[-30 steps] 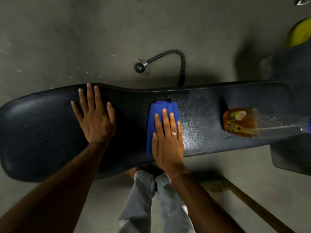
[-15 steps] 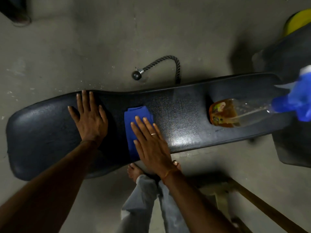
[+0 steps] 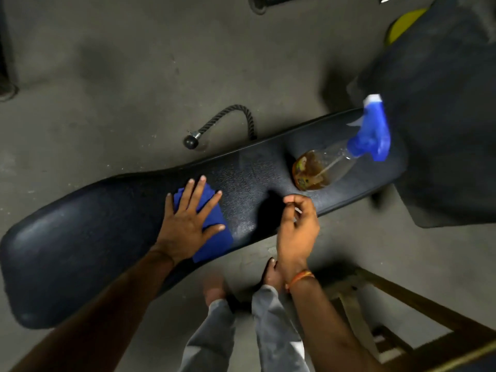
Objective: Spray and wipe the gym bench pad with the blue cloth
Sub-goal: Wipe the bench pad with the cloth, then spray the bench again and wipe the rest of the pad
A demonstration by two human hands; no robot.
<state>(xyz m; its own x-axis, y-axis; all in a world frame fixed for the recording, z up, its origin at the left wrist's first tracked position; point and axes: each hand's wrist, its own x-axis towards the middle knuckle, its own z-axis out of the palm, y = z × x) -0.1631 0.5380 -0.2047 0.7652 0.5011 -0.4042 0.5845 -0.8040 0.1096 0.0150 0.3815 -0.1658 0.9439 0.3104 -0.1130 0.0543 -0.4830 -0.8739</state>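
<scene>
Black worktop [image 3: 80, 251]: your left grip [image 3: 185, 226] flat on blue cloth [image 3: 214, 237]; right grip [image 3: 298, 229] loosely curled, empty; clumsy reach could knock bottle [image 3: 322, 167] off.

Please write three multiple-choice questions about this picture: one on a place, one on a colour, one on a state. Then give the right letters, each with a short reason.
1. The spray bottle lies
A. on the floor
B. on the bench pad
C. in a hand

2. Its trigger head is
A. red
B. blue
C. green

3. The blue cloth is
A. pressed flat by the left hand
B. hanging off the pad
C. wrapped round the bottle

Answers:
1 B: the bottle lies on its side on the pad's right part.
2 B: the head is blue with a white tip.
3 A: the left hand's spread fingers lie on the cloth, while the right hand hovers over the pad's near edge, holding nothing.
</scene>
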